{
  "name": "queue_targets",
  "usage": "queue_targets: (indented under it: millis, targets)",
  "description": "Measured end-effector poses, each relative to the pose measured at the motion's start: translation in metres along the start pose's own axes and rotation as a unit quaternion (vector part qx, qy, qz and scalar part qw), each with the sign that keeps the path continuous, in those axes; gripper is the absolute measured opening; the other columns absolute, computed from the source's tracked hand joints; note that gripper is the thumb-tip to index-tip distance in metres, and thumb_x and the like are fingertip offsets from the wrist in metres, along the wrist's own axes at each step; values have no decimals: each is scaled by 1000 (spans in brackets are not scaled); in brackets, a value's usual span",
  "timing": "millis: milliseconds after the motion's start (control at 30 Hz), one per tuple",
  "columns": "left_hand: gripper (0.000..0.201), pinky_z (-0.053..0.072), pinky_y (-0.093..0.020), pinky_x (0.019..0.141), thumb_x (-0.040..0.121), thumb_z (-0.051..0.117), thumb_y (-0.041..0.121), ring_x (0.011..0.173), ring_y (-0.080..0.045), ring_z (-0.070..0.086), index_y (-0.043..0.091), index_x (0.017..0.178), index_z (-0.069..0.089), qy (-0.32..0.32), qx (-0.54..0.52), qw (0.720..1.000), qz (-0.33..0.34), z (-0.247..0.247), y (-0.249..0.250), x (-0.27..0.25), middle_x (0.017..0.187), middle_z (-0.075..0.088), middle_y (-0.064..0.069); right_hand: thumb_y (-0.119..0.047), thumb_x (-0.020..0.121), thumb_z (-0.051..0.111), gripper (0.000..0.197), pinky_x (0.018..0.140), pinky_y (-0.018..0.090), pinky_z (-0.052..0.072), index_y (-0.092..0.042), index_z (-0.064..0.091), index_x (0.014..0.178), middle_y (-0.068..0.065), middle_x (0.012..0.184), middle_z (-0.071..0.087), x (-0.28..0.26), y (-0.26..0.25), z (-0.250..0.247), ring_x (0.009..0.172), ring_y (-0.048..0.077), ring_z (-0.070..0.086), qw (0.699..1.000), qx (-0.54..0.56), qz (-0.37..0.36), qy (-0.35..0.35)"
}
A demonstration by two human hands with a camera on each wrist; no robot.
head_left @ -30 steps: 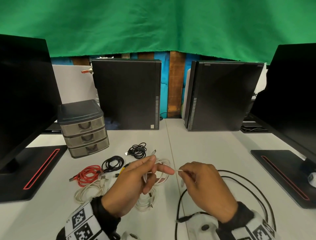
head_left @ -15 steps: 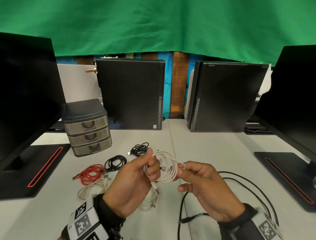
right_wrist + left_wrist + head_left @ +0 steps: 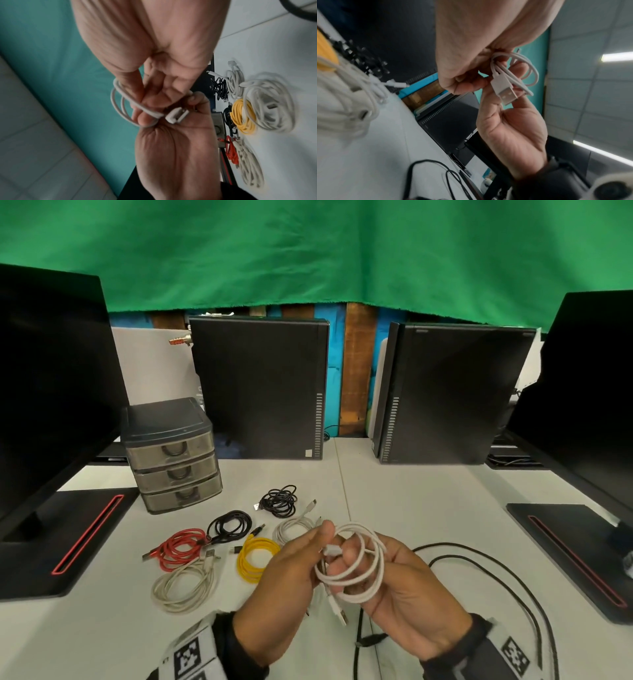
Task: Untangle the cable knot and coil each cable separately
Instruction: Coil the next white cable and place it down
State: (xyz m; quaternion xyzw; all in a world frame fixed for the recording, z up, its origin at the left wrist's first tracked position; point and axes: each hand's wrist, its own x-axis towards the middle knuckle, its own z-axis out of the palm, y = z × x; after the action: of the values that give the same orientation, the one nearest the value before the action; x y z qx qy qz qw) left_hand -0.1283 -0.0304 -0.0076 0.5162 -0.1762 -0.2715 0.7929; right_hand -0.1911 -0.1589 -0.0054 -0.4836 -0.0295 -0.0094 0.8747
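A thin white cable [image 3: 356, 524] is wound into a small coil and held above the table between both hands. My left hand [image 3: 322, 542] pinches one side of the coil. The fingers of my right hand [image 3: 354, 565] curl round its loops from the other side. The cable's USB plug [image 3: 339, 615] hangs below the coil. In the left wrist view the plug [image 3: 505, 92] sticks out over the right palm, with the loops [image 3: 531, 70] behind it. The right wrist view shows the loops [image 3: 118, 104] and plug [image 3: 176, 115] between both hands.
On the table [image 3: 428, 501] lie coiled cables: two black [image 3: 279, 501] [image 3: 231, 525], red [image 3: 181, 547], yellow [image 3: 255, 558], off-white [image 3: 185, 587], white [image 3: 294, 529]. A long loose black cable [image 3: 479, 559] sprawls at right. A small drawer unit [image 3: 171, 453], two computer cases and monitor stands ring the area.
A second ago my right hand pinched the cable's free end stretched out to the right. It has since brought that end into the coil, and both hands now hold the coil together.
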Motion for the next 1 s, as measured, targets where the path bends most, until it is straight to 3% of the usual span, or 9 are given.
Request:
queue_targets:
  millis: [133,233,333,500,600,700,800,900,1000]
  targets:
    - [62,44,-42,67,89,66,48,69,-33,50,-14,90,57,8,77,995,65,-3,-4,4,75,52,-30,-43,53,95,43,57,27,41,-11,80,78,8,68,67,-1,5,3,60,19,54,991,-121,-47,16]
    - [59,41,-45,60,88,58,56,61,-30,43,-1,72,48,-14,139,983,120,-7,-2,4,62,38,-26,-37,65,91,36,68,40,40,-8,80,83,18,80,65,0,4,1,76,33,48,986,-155,-52,-5]
    - [55,41,-51,58,88,57,56,60,-30,41,7,66,45,5,157,978,133,-9,2,4,63,36,-17,-28,77,84,31,66,29,45,-7,78,99,8,91,72,-4,-3,-3,77,18,58,989,-126,-31,-69]
    - [52,37,-24,45,99,52,44,48,-17,39,3,67,48,71,194,953,220,-12,8,5,55,39,-13,-10,87,68,47,83,35,44,1,56,131,10,129,59,-7,-5,1,113,22,54,986,-12,0,-163]
    - [53,36,-29,47,98,51,49,51,-18,39,4,69,48,63,263,931,244,-16,7,6,56,41,-11,-38,70,88,53,74,35,46,-5,68,107,12,107,64,-6,1,15,98,21,61,997,-4,28,-78]
    - [47,41,-27,51,95,54,42,52,-16,44,5,67,52,-2,207,966,153,-16,8,9,57,49,-4,-52,54,92,52,61,30,47,-11,69,77,7,85,67,-6,2,21,82,19,63,995,-84,38,25]
    - [48,45,-28,60,95,60,41,59,-22,48,-2,74,57,-67,137,985,82,-17,10,8,66,54,-15,-55,60,79,45,63,35,50,-15,59,54,7,84,63,-6,-4,20,82,21,61,990,-114,30,75]
    - [33,44,-28,62,87,59,38,64,-22,50,11,68,60,-93,87,991,41,-16,12,7,60,46,-5,-58,67,74,43,70,39,53,-17,67,57,13,85,59,-7,-6,21,81,21,60,984,-146,32,92]
    - [35,42,-22,58,85,63,35,55,-13,46,13,60,50,-102,85,991,22,-15,13,6,54,42,2,-33,65,83,31,62,33,54,-11,61,59,11,76,64,-6,1,17,76,21,62,974,-209,35,87]
